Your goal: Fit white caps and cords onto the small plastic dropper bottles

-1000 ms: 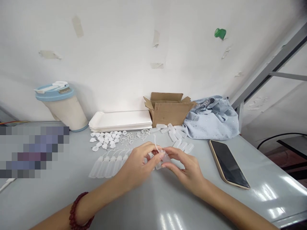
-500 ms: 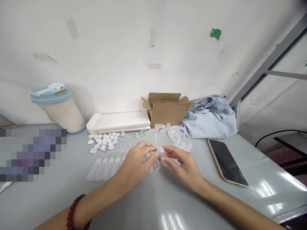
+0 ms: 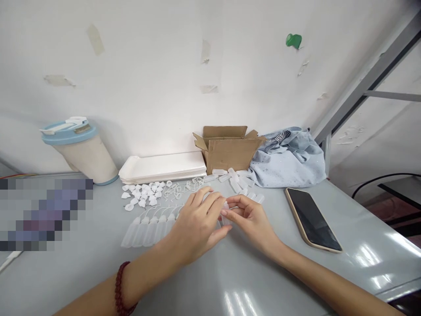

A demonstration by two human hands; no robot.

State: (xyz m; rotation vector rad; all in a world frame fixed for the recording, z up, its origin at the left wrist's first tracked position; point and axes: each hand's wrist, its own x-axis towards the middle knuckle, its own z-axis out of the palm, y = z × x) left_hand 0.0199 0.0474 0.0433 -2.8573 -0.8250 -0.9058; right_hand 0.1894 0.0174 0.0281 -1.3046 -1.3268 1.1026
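A small translucent plastic bottle stands out between my hands, its top partly hidden by fingers. My right hand pinches it between thumb and bent forefinger. Close against its left side is my left hand, fingers bent over near the bottle's top and thumb stretched out apart below; fingertip contact is unclear. To the left of that hand lies a row of capped bottles with cords at their necks. White caps and loose looped cords are heaped behind the row.
Loose bottles lie before an open cardboard box. White flat packets are stacked beside it. A blue cloth bag and a phone are on the right, a tumbler on the left of the grey table.
My left hand has shifted right and rolled over, its pinch loosened and its thumb spread away. My right hand keeps its pinch. The bottle's body now shows more upright.
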